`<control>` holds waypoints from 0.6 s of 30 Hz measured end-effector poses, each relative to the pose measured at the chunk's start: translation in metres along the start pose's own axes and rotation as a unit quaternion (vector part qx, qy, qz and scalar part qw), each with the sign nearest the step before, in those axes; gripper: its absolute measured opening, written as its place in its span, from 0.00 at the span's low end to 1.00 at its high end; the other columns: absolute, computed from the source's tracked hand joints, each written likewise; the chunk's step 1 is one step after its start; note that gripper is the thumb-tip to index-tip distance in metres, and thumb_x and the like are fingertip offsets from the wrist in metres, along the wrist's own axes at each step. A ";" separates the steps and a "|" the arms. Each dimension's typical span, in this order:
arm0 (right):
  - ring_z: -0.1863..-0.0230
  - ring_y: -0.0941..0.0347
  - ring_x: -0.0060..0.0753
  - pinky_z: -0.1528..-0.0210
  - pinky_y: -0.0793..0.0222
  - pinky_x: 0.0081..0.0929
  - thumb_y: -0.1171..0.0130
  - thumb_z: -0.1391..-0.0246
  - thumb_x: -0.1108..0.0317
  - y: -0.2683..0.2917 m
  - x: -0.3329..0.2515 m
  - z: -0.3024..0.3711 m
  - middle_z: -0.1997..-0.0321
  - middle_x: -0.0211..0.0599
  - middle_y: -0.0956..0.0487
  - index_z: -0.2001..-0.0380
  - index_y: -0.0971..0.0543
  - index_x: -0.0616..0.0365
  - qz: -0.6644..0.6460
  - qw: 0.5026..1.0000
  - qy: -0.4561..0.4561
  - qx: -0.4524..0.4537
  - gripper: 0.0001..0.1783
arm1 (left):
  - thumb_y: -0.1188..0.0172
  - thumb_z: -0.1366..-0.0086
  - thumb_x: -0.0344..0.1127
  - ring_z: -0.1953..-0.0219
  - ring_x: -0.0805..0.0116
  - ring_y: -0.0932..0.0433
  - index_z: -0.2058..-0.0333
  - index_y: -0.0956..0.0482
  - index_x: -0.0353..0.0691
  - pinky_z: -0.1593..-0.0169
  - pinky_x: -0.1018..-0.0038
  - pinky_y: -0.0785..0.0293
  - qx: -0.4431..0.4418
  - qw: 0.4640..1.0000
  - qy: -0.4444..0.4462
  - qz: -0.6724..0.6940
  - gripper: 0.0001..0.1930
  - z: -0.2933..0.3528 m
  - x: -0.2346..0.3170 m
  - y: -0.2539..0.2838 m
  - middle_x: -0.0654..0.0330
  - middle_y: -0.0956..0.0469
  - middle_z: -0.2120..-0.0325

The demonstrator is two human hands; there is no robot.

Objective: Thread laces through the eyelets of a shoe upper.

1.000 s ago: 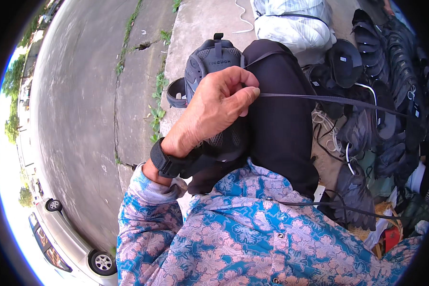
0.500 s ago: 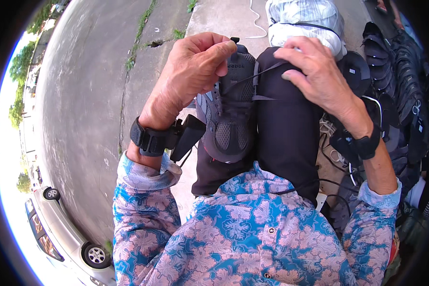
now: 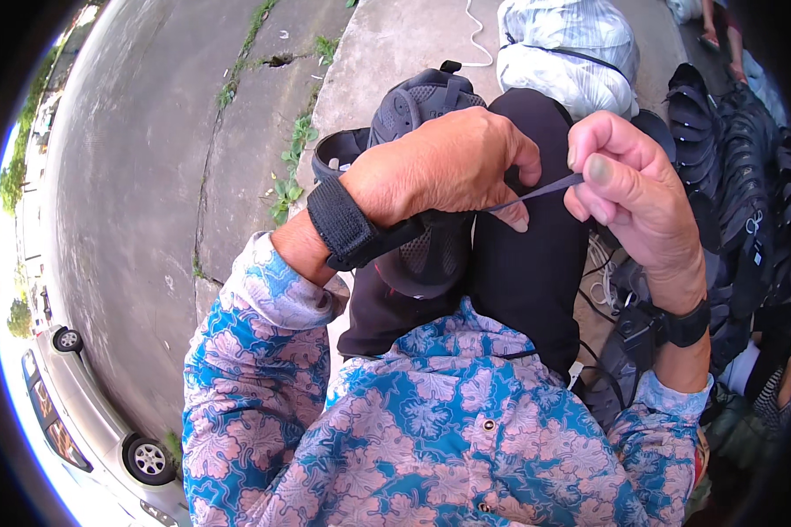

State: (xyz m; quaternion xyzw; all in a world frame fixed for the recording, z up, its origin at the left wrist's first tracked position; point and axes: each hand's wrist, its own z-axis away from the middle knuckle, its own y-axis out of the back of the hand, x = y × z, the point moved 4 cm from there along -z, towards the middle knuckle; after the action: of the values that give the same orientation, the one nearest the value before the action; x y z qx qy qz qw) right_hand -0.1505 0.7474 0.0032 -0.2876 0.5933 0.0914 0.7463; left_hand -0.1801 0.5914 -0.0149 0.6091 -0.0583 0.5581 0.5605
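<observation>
We count two hands and one lace [image 3: 549, 186]. Our right hand [image 3: 639, 193] pinches the lace between thumb and finger. On our left hand [image 3: 444, 162], thumb and forefinger stand apart; whether its hidden fingers hold something, we cannot tell. One shoe [image 3: 426, 263] lies on our lap, partly under the left hand; a second shoe [image 3: 336, 147] shows just left of it. One bundle [image 3: 571, 57] sits beyond our knees. The slab [image 3: 369, 48] has weeds [image 3: 287, 186] along its left edge, and the pavement [image 3: 123, 176] stretches wide leftward. Many dark pairs [image 3: 747, 176] crowd our right.
</observation>
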 end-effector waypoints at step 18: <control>0.84 0.47 0.17 0.64 0.41 0.25 0.57 0.34 0.74 0.156 0.026 0.111 0.80 0.28 0.35 0.55 0.29 0.64 -0.332 0.896 0.120 0.270 0.09 | 0.49 0.29 0.39 0.87 0.82 0.46 0.58 0.26 0.37 0.83 0.82 0.49 0.372 0.652 0.081 0.656 0.12 0.083 -0.098 -0.011 0.73 0.42 0.87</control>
State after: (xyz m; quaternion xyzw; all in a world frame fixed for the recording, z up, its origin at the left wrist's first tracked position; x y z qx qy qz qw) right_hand -0.1251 0.9288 -0.0570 -0.2644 0.5498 -0.3606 0.7055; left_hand -0.1575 0.4789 -0.0737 0.5221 -0.1841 0.8026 -0.2224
